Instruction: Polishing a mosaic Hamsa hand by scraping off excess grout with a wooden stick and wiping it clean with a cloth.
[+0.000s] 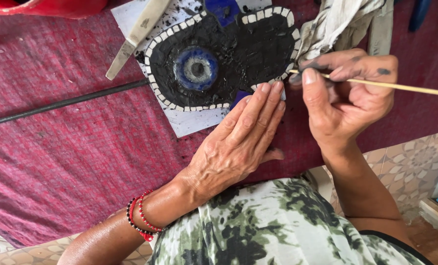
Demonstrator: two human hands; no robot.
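A mosaic piece [238,54] lies on a white sheet [189,122]. It is smeared with black grout, edged with small white tiles, and has a round blue eye [196,67] at its left. My left hand [241,140] rests flat, fingers together, with its fingertips on the piece's near edge. My right hand [344,95], stained black, pinches a thin wooden stick [400,87]. The stick's tip touches the white tile border at the piece's right edge.
A red woven cloth [72,147] covers the table. A pale flat tool [135,37] lies across the sheet's left corner, and a thin black rod [67,102] runs leftwards from it. A crumpled grey rag [341,22] sits behind my right hand. Patterned floor tiles [415,157] show at right.
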